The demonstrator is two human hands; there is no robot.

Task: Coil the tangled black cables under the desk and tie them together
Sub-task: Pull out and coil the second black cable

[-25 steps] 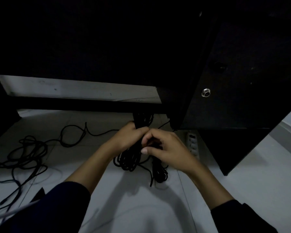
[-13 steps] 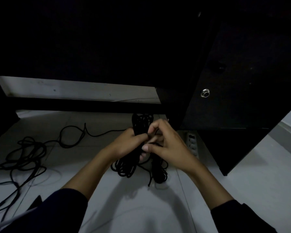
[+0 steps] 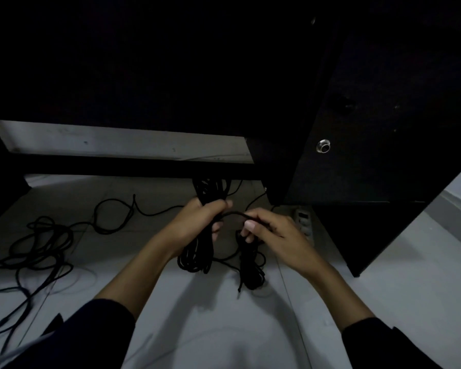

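- The left hand [image 3: 197, 222] grips a coiled black cable bundle [image 3: 197, 254] round its middle, fingers curled about it; the bundle's upper loops rise above the fist toward the dark desk [image 3: 370, 161] and its lower loops hang down to the floor [image 3: 224, 328]
- The right hand [image 3: 272, 233] pinches a single cable strand [image 3: 234, 214] between thumb and fingers; the strand arcs from the left fist across to the right fingertips
- Below the right hand a second, smaller coil [image 3: 252, 270] hangs, its lower end touching the floor, with a loose cable tip just beside it on the left; whether the right hand holds this coil as well cannot be told
- The two coils hang close beside each other, near the foot of the desk's side panel
- A loose tangle of black cables [image 3: 37, 251] lies spread on the floor toward the left edge of the view, well apart from the hands; one strand loops from it toward the left hand
- A white power strip [image 3: 304, 222] lies on the floor just behind the right hand, against the base of the desk panel
- A small round metal fitting [image 3: 323, 145] sits on the side panel of the desk
- Dark sleeves [image 3: 91, 339] cover both forearms near the bottom of the view
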